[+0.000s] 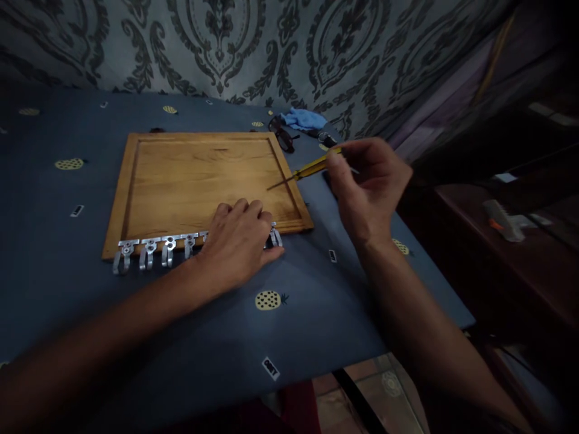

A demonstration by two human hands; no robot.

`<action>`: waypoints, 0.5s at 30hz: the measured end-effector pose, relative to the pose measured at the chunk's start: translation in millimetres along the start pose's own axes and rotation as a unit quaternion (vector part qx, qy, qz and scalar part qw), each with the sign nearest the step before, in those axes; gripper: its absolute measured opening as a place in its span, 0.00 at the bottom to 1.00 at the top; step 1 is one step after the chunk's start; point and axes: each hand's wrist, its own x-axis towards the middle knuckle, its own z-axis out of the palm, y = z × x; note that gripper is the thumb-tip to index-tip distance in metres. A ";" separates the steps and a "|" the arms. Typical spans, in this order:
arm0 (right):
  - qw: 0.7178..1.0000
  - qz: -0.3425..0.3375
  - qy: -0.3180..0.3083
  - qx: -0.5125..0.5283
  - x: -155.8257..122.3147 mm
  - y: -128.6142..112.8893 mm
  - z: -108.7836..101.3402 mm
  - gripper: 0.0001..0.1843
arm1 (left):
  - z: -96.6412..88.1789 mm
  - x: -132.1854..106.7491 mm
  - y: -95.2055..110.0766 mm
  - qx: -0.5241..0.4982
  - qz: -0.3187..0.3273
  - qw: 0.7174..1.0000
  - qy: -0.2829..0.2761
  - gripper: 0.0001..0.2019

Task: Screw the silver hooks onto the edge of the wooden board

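A square wooden board [194, 175] with a raised rim lies on a dark blue cloth. Along its near edge runs a metal rail of hooks [154, 250]. My left hand [239, 241] lies on that rail near its right end, fingers curled down over the board's edge and pressing the rail. My right hand [368, 187] hovers to the right of the board, pinching a yellow-handled screwdriver [305, 172]. Its thin shaft points left and down, with the tip just above the board's right side.
The blue cloth [298, 289] with pineapple prints covers the table, whose front right edge drops to a tiled floor. Dark glasses [283, 135], a light blue rag [304, 119] and small dark items lie behind the board. A patterned wall stands behind; a dark wooden shelf [506, 241] is at right.
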 end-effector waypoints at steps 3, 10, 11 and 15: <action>1.000 0.000 0.005 0.006 -0.5 -7.9 0.5 0.14 | -0.8 0.1 0.1 0.002 -0.001 1.000 -0.003 0.20; 0.991 0.000 -0.126 -0.041 -14.1 11.6 9.7 0.20 | -1.9 -0.5 0.8 0.004 0.002 1.000 -0.002 0.20; 0.991 0.000 -0.128 -0.049 -15.4 12.6 9.9 0.19 | -2.1 -0.5 0.9 0.004 0.002 1.000 -0.003 0.20; 0.996 0.015 -0.085 -0.016 -16.5 2.1 7.5 0.17 | -3.1 0.1 1.1 -0.002 0.001 1.000 -0.008 0.21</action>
